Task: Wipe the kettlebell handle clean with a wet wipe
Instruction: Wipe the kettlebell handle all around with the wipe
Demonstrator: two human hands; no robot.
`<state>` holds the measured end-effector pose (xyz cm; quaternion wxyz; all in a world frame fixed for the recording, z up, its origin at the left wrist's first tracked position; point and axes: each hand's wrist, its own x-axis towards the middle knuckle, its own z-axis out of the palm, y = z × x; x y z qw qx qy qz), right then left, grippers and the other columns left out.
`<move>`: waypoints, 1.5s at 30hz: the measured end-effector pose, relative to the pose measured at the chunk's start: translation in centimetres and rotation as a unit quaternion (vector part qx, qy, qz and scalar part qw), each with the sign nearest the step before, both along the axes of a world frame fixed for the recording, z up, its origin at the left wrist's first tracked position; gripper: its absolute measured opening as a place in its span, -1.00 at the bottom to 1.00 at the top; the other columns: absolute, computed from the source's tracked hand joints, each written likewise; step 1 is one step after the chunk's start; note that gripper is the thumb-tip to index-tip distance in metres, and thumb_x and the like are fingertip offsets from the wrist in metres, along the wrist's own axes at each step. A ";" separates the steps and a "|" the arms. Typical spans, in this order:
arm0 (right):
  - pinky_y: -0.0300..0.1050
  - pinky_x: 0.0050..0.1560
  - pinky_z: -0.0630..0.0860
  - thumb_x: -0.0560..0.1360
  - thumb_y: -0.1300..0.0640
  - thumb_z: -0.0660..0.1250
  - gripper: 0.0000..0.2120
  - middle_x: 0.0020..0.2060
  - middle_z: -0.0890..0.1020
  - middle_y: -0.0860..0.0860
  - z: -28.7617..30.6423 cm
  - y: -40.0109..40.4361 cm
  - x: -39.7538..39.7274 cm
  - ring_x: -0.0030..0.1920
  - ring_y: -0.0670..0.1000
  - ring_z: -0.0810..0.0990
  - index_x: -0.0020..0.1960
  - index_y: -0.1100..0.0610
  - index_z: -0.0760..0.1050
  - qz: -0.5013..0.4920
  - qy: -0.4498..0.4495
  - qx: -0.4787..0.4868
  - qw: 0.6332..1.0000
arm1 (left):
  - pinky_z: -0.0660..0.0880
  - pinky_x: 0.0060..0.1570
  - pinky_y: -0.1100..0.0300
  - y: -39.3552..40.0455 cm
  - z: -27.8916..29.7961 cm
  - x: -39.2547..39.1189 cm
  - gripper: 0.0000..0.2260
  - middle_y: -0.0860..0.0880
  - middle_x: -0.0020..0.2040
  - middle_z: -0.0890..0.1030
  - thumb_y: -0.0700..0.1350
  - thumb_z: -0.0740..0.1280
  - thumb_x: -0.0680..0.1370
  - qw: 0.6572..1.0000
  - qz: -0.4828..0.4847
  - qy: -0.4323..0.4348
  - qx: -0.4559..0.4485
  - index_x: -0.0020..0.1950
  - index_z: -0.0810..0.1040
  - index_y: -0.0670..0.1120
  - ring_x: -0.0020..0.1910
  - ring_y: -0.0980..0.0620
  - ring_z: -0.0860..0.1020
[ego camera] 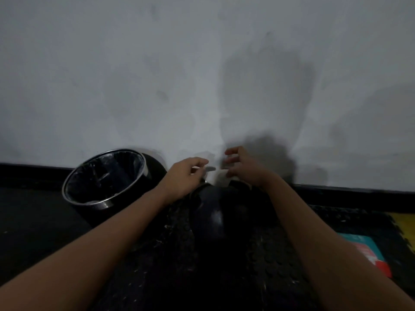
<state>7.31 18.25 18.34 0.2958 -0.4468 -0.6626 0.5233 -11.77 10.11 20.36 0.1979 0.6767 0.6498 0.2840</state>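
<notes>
Black kettlebell [212, 215] stands on the dark mat [170, 265] by the wall, bin [103, 178] to its left. Left hand [186, 176] closes over the handle's left end. Right hand [242, 168] pinches a white wipe [222, 178] against the handle, upper fingers [231, 151] spread. Packet [368, 250] at right, print unreadable

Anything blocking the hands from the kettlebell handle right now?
Nothing visible. Both the left hand and right hand are at the top of the kettlebell, with the white wet wipe between them. The bin stands off to the left.
</notes>
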 end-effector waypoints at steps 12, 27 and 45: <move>-0.26 -0.24 0.52 0.60 0.16 0.05 -0.68 -0.34 0.63 0.03 -1.9 -2.0 1.7 -0.26 -0.04 0.57 -0.12 0.17 0.56 -0.062 0.133 -0.146 0.978 | 0.45 0.15 0.03 -0.7 -3.0 2.7 -0.56 -0.07 0.20 0.52 0.11 0.11 0.63 0.942 -0.062 0.312 0.105 0.47 0.34 -0.02 0.07 -0.13 0.56; -0.06 0.03 0.33 0.62 0.19 0.08 -0.74 0.09 0.58 0.30 -5.6 -2.3 1.0 0.10 0.23 0.53 0.05 0.26 0.52 -0.174 -0.131 0.087 0.972 | 0.42 0.17 -0.03 1.8 -2.9 2.4 -0.49 -0.20 0.13 0.59 0.07 -0.15 0.60 0.985 -0.004 0.167 -0.046 0.14 0.50 -0.17 0.15 -0.21 0.53; -0.19 -0.21 0.16 0.63 0.19 0.07 -0.68 -0.37 0.39 -0.07 -7.9 -1.8 0.7 -0.17 0.01 0.39 -0.29 0.08 0.36 -0.221 -0.073 0.094 0.968 | 0.55 -0.13 0.08 0.3 -5.7 1.7 -0.70 -0.01 -0.22 0.68 0.00 0.23 0.62 0.977 0.088 0.033 0.191 -0.15 0.65 -0.10 -0.18 0.04 0.65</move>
